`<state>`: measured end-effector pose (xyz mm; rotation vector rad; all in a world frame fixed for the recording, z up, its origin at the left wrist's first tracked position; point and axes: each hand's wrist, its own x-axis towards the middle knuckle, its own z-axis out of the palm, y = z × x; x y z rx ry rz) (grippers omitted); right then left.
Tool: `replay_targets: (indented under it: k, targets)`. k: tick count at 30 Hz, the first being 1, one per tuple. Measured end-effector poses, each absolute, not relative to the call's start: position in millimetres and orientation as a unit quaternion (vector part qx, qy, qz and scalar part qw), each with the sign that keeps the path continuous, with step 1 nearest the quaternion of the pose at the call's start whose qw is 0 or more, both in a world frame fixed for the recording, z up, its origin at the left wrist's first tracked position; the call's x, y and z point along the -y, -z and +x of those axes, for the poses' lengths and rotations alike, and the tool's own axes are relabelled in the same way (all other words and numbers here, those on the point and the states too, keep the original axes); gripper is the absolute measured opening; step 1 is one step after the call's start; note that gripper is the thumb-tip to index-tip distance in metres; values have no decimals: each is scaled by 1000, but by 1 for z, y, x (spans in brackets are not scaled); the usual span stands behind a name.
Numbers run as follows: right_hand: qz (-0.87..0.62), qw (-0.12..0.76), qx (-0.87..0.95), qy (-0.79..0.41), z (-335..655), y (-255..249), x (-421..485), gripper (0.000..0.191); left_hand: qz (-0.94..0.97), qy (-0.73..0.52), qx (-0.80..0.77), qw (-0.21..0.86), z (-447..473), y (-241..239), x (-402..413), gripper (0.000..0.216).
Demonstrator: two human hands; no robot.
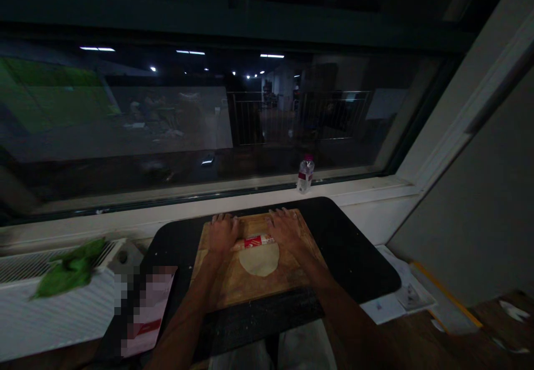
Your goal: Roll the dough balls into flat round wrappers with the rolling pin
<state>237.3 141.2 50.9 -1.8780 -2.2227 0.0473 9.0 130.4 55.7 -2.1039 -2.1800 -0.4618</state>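
One desk (359, 259) carries a wooden board (227, 295), where left hand (222, 233) and right hand (287, 231) lie open, palms flat on a rolling pin (256, 241) at the far edge of the dough disc (261, 262). Equal pressure from both should keep thickness even.

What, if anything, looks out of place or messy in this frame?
Nothing looks damaged. A crumpled green cloth-like piece lies askew across the white ribbed radiator at left, and pale specks dot the near edge of the black table. The round flat dough sits squarely on the wooden cutting board.
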Motion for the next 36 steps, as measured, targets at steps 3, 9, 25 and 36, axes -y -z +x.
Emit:
replay_targets:
  k: [3,9,25,36]
  targets:
    - [-643,124,755,-13,239,-49,-133,53,-681,143,717,43,10,-52,-125,41]
    - [-649,138,748,-13,241,-44,-104,53,-681,152,715,44,15,-45,-99,40]
    - [-597,281,748,67,253,-7,-14,46,-729,238,635,96,20,2,-12,48]
    - [-560,337,741,154,261,29,33,49,-746,297,590,86,16,18,22,45]
